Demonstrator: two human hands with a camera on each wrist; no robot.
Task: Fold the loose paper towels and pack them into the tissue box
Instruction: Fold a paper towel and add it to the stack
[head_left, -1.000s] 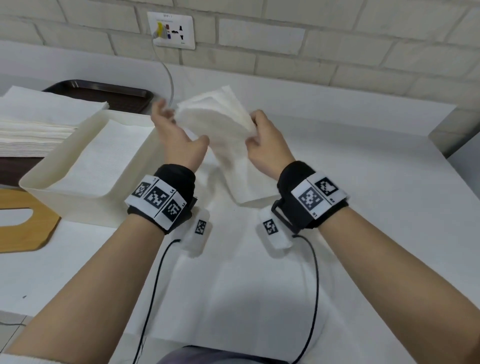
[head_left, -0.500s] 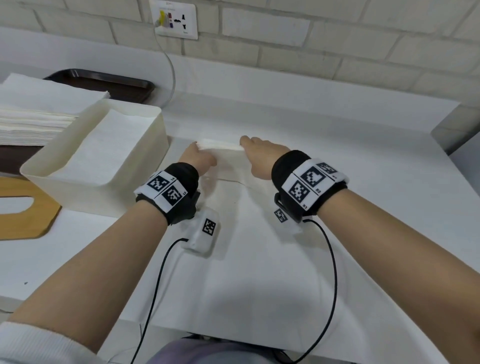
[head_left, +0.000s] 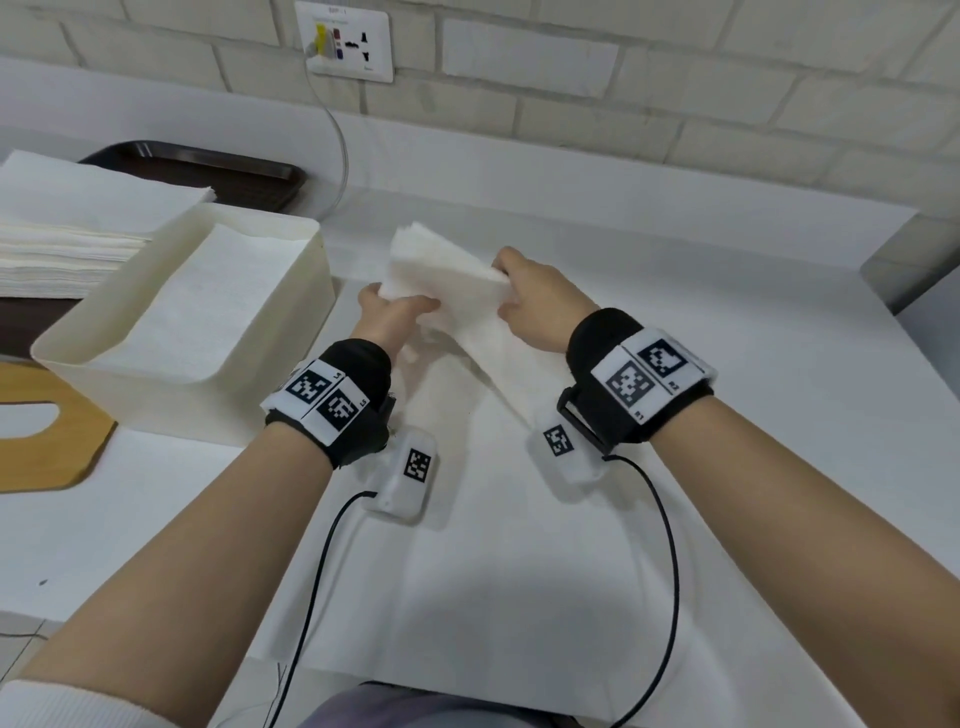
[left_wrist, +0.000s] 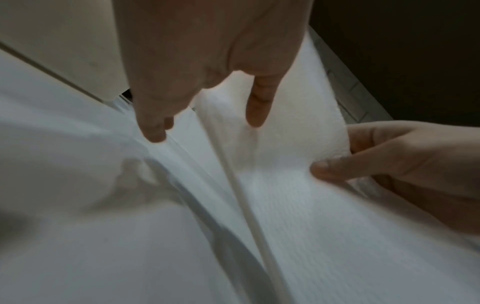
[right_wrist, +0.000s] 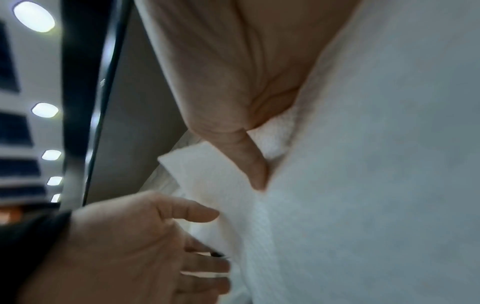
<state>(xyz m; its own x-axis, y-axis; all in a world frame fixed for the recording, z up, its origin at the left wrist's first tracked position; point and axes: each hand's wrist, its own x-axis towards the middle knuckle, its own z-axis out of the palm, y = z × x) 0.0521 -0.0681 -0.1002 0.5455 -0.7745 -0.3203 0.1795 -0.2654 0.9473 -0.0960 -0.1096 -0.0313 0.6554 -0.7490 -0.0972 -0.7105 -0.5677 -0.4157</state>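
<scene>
A white paper towel (head_left: 457, 291) is lifted off the table at its far end, its near end trailing down onto a large sheet (head_left: 493, 571) spread on the table. My left hand (head_left: 387, 312) pinches the towel's left edge, thumb on top. My right hand (head_left: 524, 299) pinches its right edge. In the left wrist view the towel (left_wrist: 272, 164) runs between my left fingers (left_wrist: 255, 107) and the right hand's thumb (left_wrist: 337, 168). The right wrist view shows the towel (right_wrist: 363, 185) held under my thumb. The cream tissue box (head_left: 311, 291) stands open at left with a folded towel (head_left: 208, 312) inside.
A stack of paper towels (head_left: 67, 228) lies behind the box on a dark tray (head_left: 208, 166). A wooden board (head_left: 47, 441) lies at the left edge. A wall socket (head_left: 343, 39) with a cable hangs at the back. Bare table spreads to the right.
Half a second ago both hands pressed the towel flat on the table; now they have raised its far end again, pinching both side edges.
</scene>
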